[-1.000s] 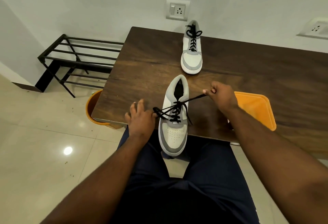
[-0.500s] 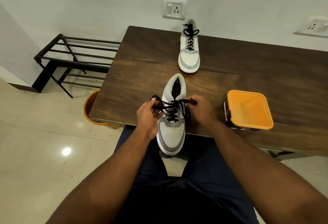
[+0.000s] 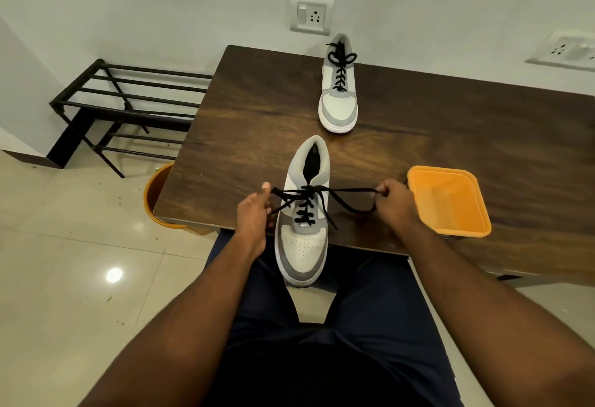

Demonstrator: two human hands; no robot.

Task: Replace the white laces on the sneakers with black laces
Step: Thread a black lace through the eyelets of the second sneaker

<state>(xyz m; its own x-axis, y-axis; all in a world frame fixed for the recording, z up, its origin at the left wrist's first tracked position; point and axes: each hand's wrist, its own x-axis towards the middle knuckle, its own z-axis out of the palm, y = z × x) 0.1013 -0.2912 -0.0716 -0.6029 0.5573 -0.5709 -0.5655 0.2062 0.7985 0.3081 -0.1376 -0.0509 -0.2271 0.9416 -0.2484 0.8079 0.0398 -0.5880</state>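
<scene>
Landmark: near sneaker (image 3: pixel 302 213) at table (image 3: pixel 483 136) front edge. Left of it: bare tabletop to the corner. Right: orange container (image 3: pixel 450 203) blocks, right hand (image 3: pixel 394 202) just beside it. Behind: open wood, then far sneaker (image 3: pixel 338 97) by the wall.

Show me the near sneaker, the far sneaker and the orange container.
near sneaker (image 3: pixel 302 250): head view, perforated white toe.
far sneaker (image 3: pixel 338 107): head view, white toe.
orange container (image 3: pixel 449 203): head view, inner floor.

Near sneaker (image 3: pixel 302 213) on table (image 3: pixel 418 136), container (image 3: pixel 449 202) right.
</scene>
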